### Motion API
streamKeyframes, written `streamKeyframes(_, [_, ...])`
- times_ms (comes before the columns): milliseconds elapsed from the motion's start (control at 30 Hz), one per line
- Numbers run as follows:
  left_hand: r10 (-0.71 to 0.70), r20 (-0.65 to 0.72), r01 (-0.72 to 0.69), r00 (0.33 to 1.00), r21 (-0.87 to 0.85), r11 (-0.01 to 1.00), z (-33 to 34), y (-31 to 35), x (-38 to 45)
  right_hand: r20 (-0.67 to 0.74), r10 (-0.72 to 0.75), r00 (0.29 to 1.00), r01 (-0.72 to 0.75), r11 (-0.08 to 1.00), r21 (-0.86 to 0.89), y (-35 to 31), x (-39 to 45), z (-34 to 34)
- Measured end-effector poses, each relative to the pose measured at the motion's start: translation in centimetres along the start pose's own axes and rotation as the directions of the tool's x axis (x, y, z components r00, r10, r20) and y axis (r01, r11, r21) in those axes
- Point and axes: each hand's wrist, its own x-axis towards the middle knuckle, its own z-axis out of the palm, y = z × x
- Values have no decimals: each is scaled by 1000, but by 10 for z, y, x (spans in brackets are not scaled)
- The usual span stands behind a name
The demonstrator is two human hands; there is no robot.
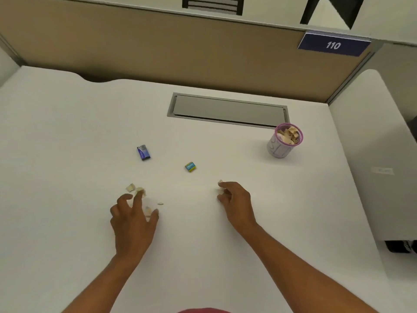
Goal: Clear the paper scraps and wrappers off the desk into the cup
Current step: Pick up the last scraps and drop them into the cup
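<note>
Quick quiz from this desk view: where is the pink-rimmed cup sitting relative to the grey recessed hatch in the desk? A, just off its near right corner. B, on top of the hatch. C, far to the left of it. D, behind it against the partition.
A: the pink-rimmed cup, already full of pale scraps, stands on the white desk just off the near right corner of the grey recessed hatch.

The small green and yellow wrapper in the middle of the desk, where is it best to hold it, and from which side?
Pinch the green and yellow wrapper across its two short sides, coming straight down from above. It looks like a small block lying flat with open desk around it, so probably either hand fits.
</note>
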Motion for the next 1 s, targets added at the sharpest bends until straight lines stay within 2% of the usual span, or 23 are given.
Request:
streamKeyframes(67, [-18, 1, 18, 1000, -21, 1000, -10, -16, 13, -63, -88, 994, 82, 992, -98, -3, 3, 4])
streamKeyframes(133, [6, 45, -3, 999, -66, 998, -18, -33, 33, -103, -97, 990, 71, 970, -233, 0, 9, 3])
streamKeyframes(200, [93, 103, -83, 990, -99, 992, -22, -46, 56, 2, 32, 999, -30, 948, -317, 4, 12, 3])
streamKeyframes(267, [214, 150, -196, 965, -126, 973, -23, -55, 75, 126, 120, 985, -61, 916, -396, 4, 8, 12])
streamKeyframes(433, [417, 220, -371, 882, -223, 901, -17, -65, 92, 266, -12, 964, 140, 873, -468, -26, -24, 65])
streamKeyframes(600, [564, 262, -460, 783, -367, 808, -19, -70, 71, 448, -154, 881, 361, 831, -424, -66, -65, 135])
streamKeyframes(667, [558, 278, -410, 782, -445, 796, -26, -77, 64, 485, -199, 852, 393, 854, -340, -74, -74, 151])
streamKeyframes(767, [436, 291, -242, 852, -519, 820, -42, -90, 62, 429, -215, 877, 326, 923, -205, -78, -69, 150])
streamKeyframes(867, [309, 214, -176, 926, -481, 859, -53, -112, 65, 385, -158, 909, 268, 929, -254, -80, -54, 145])
streamKeyframes(1000, [257, 187, -148, 948, -456, 877, -62, -135, 64, 497, -153, 854, 353, 872, -338, -92, -48, 163])
